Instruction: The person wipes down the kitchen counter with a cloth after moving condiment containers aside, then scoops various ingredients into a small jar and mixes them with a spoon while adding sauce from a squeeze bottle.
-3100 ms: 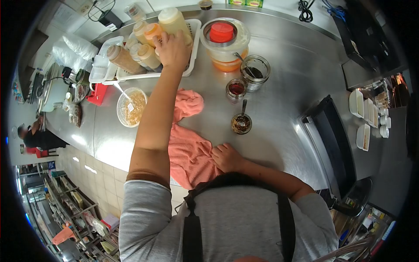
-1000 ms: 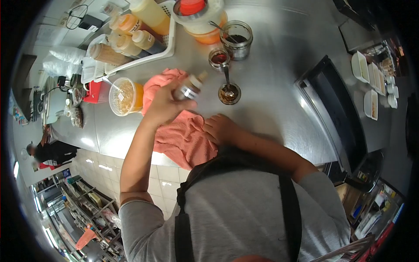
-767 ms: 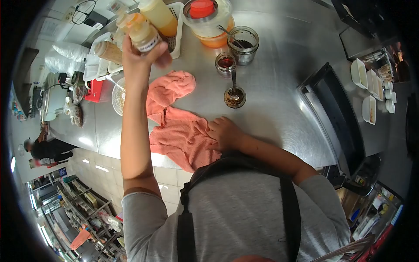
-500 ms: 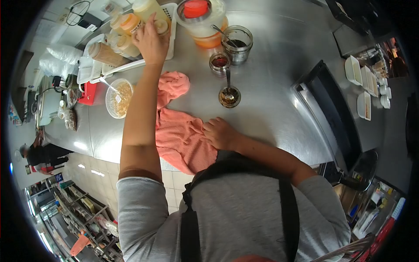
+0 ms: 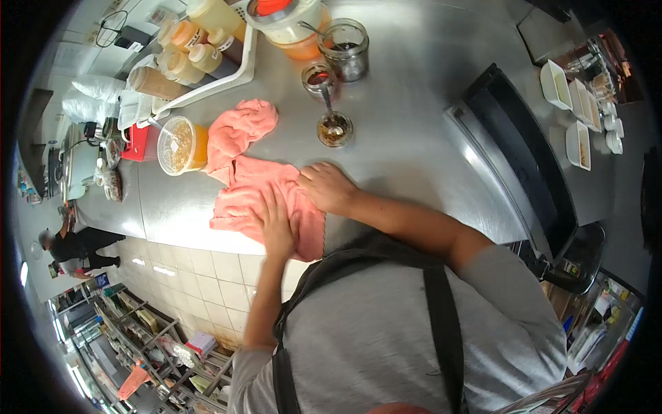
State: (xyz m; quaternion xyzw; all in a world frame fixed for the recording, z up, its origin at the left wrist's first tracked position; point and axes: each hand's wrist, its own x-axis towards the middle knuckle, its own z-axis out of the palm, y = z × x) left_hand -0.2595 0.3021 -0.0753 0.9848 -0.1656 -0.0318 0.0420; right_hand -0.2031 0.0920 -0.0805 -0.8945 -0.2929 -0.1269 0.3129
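A crumpled pink towel (image 5: 241, 183) lies near the front edge of the steel counter. My left hand (image 5: 278, 226) rests on it, fingers stretched and apart. At the towel's right side is my right hand (image 5: 327, 188), its fingers bent and closed on the cloth edge. Beyond the hands stands a small glass jar (image 5: 335, 130) with a spoon and dark bits inside. Behind it are a jar of red contents (image 5: 318, 80) and a larger jar (image 5: 347, 56) holding something dark and a spoon.
Squeeze bottles (image 5: 185, 67) fill a white crate (image 5: 238, 81) at the back left. A tub with orange contents (image 5: 200, 148) stands left of the towel. A black tray-like unit (image 5: 518, 162) and white dishes (image 5: 578, 146) are on the right. Another person (image 5: 81, 247) stands far left.
My left hand has left the bottle in the crate and come down onto the towel. My right hand stays at the towel's edge. The camera view has shifted slightly.
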